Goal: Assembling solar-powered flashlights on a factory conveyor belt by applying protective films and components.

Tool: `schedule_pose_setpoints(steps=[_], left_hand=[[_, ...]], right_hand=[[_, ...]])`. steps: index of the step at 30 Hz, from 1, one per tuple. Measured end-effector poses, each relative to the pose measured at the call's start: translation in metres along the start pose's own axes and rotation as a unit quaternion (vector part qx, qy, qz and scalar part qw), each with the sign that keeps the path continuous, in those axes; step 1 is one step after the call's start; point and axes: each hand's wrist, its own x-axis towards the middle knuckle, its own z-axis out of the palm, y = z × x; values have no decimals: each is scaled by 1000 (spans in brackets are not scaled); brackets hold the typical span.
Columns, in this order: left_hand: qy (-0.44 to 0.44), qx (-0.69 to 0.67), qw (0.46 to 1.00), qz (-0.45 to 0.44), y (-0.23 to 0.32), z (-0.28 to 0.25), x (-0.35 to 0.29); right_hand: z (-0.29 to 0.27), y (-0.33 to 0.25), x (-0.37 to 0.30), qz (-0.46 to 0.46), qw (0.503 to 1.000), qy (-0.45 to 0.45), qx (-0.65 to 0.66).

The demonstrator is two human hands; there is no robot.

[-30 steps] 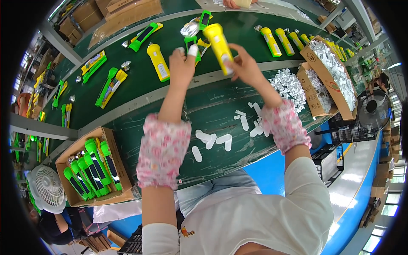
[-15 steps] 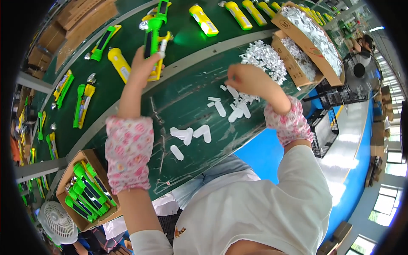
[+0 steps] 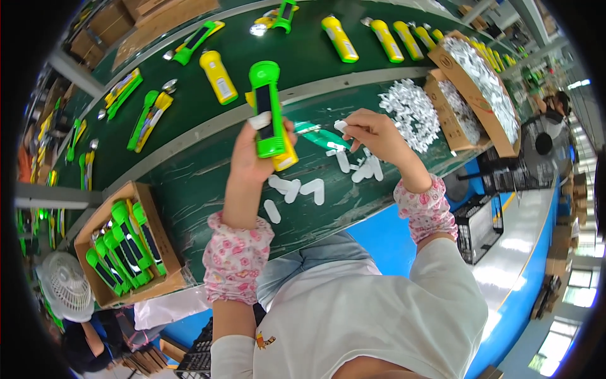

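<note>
Left hand (image 3: 248, 156): gripping a green-and-yellow flashlight (image 3: 267, 117), centre of frame.
Right hand (image 3: 374, 134): pinching a white tab (image 3: 341, 126), right of centre.
Nearby: loose tabs (image 3: 293, 191) below; white pile (image 3: 410, 114) at right.
Edges: grey rail (image 3: 344, 84) behind flashlight; table (image 3: 189, 211) front edge, lower centre.
Cartons: lower-left carton (image 3: 166, 232), green flashlights (image 3: 129, 249); upper-right carton (image 3: 483, 108), white pieces (image 3: 489, 76).

Wide head-worn fisheye view
It looks down past the near white shirt (image 3: 372, 309), close over the left hand (image 3: 247, 156) and right hand (image 3: 379, 136), across the counter (image 3: 189, 189).
</note>
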Motion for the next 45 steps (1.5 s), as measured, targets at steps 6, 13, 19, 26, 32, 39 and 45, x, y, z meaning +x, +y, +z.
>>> schedule_pose_setpoints(steps=[6, 13, 19, 26, 32, 39, 45], left_hand=[[26, -18, 998, 61, -16, -1, 1], [6, -5, 992, 128, -8, 9, -10], [-100, -26, 991, 84, -10, 10, -12], [-117, -18, 990, 75, -8, 2, -8], [-90, 34, 992, 77, -7, 6, -11], [-69, 36, 994, 80, -11, 8, -13], [-49, 37, 995, 83, -15, -1, -9]], right_hand=[[41, -41, 20, -52, 987, -21, 153], [69, -90, 63, -215, 966, -120, -86], [64, -123, 93, -315, 870, -231, -300], [49, -139, 100, -154, 901, -338, -223], [43, -135, 102, -185, 889, -360, -215], [37, -124, 108, -179, 886, -376, -205], [42, -121, 103, -180, 884, -366, -228]])
